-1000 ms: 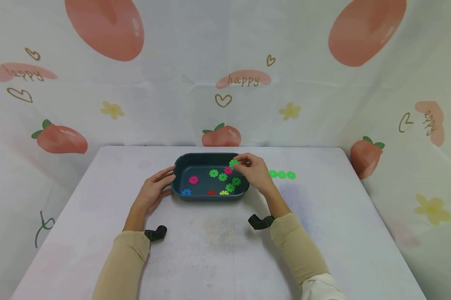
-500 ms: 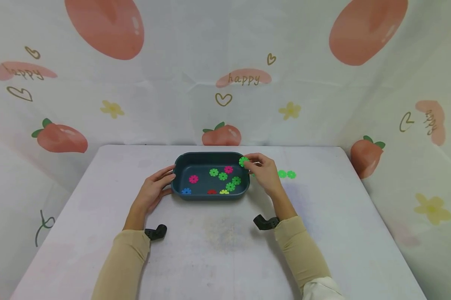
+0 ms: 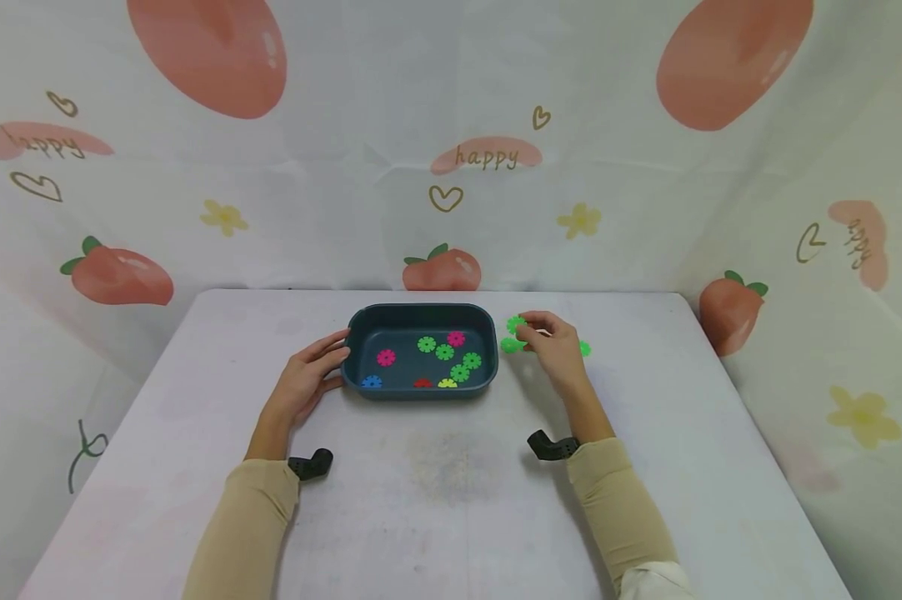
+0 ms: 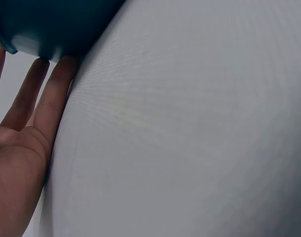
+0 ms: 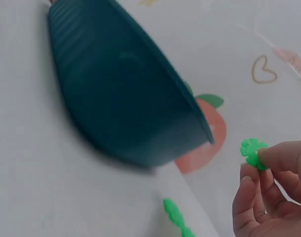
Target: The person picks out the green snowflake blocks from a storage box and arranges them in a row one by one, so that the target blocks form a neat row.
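Note:
A dark teal rectangular tray [image 3: 391, 394] stands on the table with several small notched discs in it, including green discs [image 3: 426, 344], pink ones [image 3: 386, 357], a blue one [image 3: 372, 382], a red one and a yellow one. My left hand [image 3: 303, 385] rests its extended fingers against the tray's left end; in the left wrist view the fingertips meet its wall. Right of the tray, my right hand [image 3: 558, 350] pinches a green interlocking disc [image 5: 252, 150] between thumb and fingers, above the table. Under and beside that hand lies a row of green discs [image 3: 509, 344], partly hidden by it.
The white table [image 3: 436, 517] reaches back to a hanging cloth [image 3: 331, 217] printed with fruit, hearts and flowers. A black wrist camera mount [image 3: 312, 464] is strapped at the left wrist and another mount [image 3: 552, 447] at the right.
My right hand has moved right with the green disc, from over the tray's right end to over the row of green discs. The left hand and tray have stayed in place.

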The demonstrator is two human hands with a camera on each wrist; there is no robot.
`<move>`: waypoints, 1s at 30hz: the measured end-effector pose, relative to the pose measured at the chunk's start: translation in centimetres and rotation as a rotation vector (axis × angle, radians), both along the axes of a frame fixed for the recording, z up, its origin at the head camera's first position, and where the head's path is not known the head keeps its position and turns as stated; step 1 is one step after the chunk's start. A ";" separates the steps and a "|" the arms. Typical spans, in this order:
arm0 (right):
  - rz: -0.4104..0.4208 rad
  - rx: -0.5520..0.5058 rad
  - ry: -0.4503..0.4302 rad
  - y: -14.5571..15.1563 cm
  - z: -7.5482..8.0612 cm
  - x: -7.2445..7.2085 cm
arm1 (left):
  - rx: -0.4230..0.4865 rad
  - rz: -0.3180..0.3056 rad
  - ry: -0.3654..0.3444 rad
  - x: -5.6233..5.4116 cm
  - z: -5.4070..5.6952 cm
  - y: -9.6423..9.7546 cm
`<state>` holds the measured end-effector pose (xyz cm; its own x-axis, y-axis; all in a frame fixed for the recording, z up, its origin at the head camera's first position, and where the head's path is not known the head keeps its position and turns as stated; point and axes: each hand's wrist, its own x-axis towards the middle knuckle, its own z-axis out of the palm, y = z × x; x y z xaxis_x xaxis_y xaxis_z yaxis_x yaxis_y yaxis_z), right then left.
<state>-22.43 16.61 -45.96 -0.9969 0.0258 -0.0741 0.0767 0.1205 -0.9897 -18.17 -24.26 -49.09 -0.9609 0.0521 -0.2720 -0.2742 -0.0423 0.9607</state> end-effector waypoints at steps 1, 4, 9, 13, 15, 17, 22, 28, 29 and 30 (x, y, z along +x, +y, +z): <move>-0.004 0.006 -0.008 0.3 -0.1 0.0 | -0.002 -0.002 0.001 0.0 0.0 0.0; -0.026 0.022 -0.029 1.0 -0.4 0.0 | 0.000 -0.002 0.002 -0.1 -0.1 0.0; -0.062 0.053 -0.025 2.2 -0.8 0.2 | 0.007 0.001 0.002 -0.1 -0.1 0.0; -0.090 0.037 -0.026 3.0 -1.1 0.2 | 0.008 0.006 0.005 -0.1 -0.2 0.0; -0.104 0.019 -0.038 3.3 -1.2 0.2 | 0.005 0.007 0.003 -0.1 -0.2 0.0; -0.113 0.006 -0.050 3.7 -1.3 0.2 | 0.002 0.005 0.004 0.0 -0.2 0.0; -0.137 -0.003 -0.056 4.7 -1.4 0.2 | 0.000 0.002 0.002 0.1 -0.2 -0.2; -0.162 0.055 -0.046 6.1 -1.3 0.3 | -0.004 -0.013 0.008 0.1 -0.2 -0.2; -0.165 0.069 -0.045 6.4 -1.2 0.3 | -0.005 -0.016 0.009 0.1 -0.2 -0.2; -0.166 0.082 -0.047 6.7 -1.2 0.4 | -0.008 -0.020 0.009 0.1 -0.2 -0.2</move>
